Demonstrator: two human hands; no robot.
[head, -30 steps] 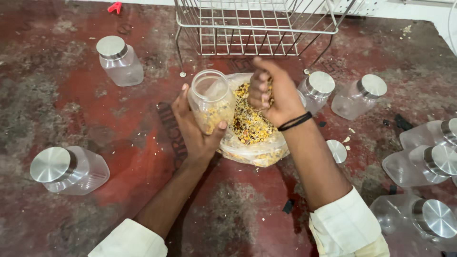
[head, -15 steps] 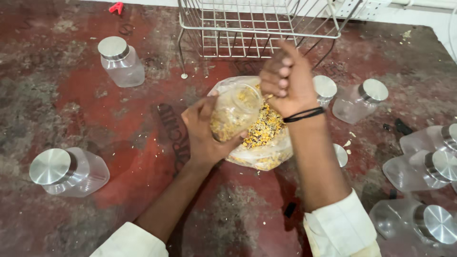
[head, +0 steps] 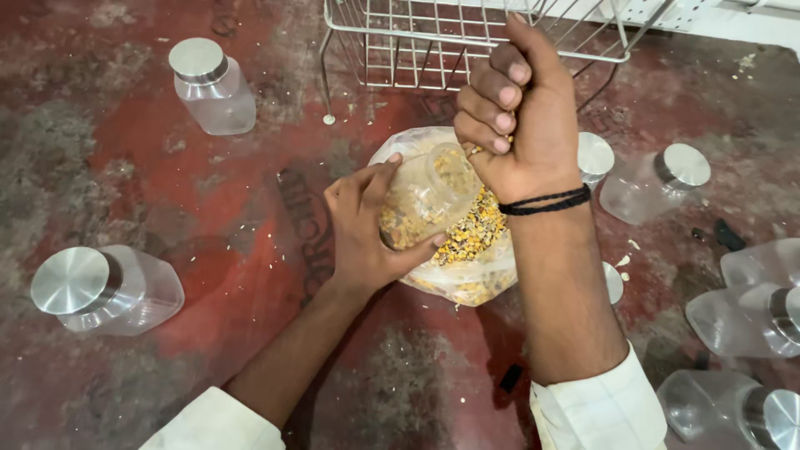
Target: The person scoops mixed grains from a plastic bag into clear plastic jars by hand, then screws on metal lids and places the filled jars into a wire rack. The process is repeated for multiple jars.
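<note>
- My left hand (head: 367,229): fingers wrapped round an open clear jar (head: 425,200), holding it tilted with its mouth toward the bag; the jar is partly filled with yellow mixed grain
- My right hand (head: 521,112): closed into a fist just above the jar mouth, black band on the wrist; I cannot tell what, if anything, is inside the fist
- Plastic bag (head: 467,267): lies open on the red floor (head: 208,250) under both hands, holding loose grain (head: 479,233); the jar rests over it
- Step in hand, as I judge it: filling the jar by the handful from the bag
- Next move calls for: fist centred over the mouth and loosened slowly, jar kept steady over the bag so that spill lands back in it
- Capped empty jars: one at far left (head: 100,287), one top left (head: 212,83), several at right (head: 658,175)
- White wire rack (head: 467,33): stands just beyond the bag
</note>
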